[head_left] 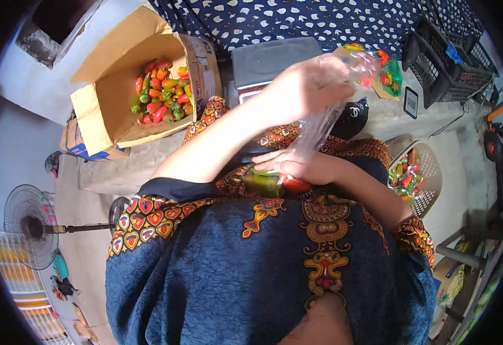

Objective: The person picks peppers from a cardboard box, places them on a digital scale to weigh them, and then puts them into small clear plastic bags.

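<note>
L hand raised, fngrs curled | R hand lower, fngrs extd

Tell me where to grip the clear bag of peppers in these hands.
Probably the bag's plastic neck, between the left hand and right hand, coming from the far right: it stretches long and slim there, while the peppers bulge below and the forearms crowd the left and near sides.

The dress is dark blue with fine crackled lines. Its left sleeve edge and right sleeve edge carry orange, red and yellow heart shapes on black; a scrolled gold-and-red panel runs down the front.
</note>
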{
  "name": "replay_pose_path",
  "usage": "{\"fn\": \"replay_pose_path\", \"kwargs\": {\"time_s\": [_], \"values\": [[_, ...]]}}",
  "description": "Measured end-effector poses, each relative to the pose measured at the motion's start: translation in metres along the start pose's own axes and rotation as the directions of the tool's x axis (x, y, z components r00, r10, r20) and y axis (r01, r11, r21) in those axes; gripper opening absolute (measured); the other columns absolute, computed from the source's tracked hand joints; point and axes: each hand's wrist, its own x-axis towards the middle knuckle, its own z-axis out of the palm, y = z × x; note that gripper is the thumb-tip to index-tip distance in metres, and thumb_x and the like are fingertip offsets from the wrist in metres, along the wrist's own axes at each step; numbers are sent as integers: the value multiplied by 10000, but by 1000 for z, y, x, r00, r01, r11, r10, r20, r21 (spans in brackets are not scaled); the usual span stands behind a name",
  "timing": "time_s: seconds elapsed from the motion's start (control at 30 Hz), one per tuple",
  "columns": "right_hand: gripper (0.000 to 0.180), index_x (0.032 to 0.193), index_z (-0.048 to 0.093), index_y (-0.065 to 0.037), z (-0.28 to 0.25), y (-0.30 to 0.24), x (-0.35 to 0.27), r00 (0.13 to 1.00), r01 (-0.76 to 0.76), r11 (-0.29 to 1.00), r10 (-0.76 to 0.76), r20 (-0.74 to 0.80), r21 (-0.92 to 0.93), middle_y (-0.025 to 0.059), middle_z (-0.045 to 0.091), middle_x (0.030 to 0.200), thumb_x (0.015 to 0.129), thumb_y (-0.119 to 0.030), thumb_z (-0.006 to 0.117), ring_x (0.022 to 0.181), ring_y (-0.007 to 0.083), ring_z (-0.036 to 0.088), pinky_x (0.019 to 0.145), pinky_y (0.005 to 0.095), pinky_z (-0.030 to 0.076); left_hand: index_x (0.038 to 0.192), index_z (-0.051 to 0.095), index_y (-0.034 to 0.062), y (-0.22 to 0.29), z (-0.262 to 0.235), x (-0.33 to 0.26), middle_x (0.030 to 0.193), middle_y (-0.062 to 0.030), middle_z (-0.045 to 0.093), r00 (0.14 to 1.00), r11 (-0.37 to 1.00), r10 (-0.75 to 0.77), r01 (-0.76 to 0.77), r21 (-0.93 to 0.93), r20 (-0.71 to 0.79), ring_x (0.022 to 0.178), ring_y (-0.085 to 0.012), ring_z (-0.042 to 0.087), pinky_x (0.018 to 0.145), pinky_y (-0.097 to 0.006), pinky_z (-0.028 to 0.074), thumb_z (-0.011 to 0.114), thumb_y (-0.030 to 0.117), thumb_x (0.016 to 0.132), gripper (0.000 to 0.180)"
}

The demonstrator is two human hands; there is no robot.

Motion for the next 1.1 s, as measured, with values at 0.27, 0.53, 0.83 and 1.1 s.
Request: {"fn": "replay_pose_path", "kwargs": {"time_s": [0.27,0.53,0.83,1.1], "values": [[344,1159,567,31,2,-7,7,963,106,966,-40,-268,236,128,603,1135,930,-221,525,1077,229,561,955,349,430,928,640,57,5,-6,-75,701,-76,612,889,805,-258,415,-425,378,663,-179,610,626,-321,488,665,224,768,233],[295,1075,617,-38,-1,-22,-6,964,-225,947,181,-194,-231,109,625,1052,926,-261,492,973,157,587,846,331,457,746,584,68,22,11,-41,678,-128,598,993,978,-1,26,-207,119,653,-323,611,561,-413,470,598,206,773,141],[353,1102,607,-3,0,-18,6,941,-262,658,337,-35,-706,168,647,983,926,-247,424,910,210,617,823,357,473,941,595,33,28,0,-23,796,-65,630,963,813,-254,265,-518,93,752,-103,583,685,-277,472,639,134,772,202],[306,1032,651,-27,14,5,0,953,-277,913,223,-204,-299,181,668,888,835,-178,473,785,270,639,750,381,494,1156,463,20,-23,-11,-99,867,27,490,868,495,-446,441,-748,217,846,-59,471,789,-215,396,596,149,907,311]]}}
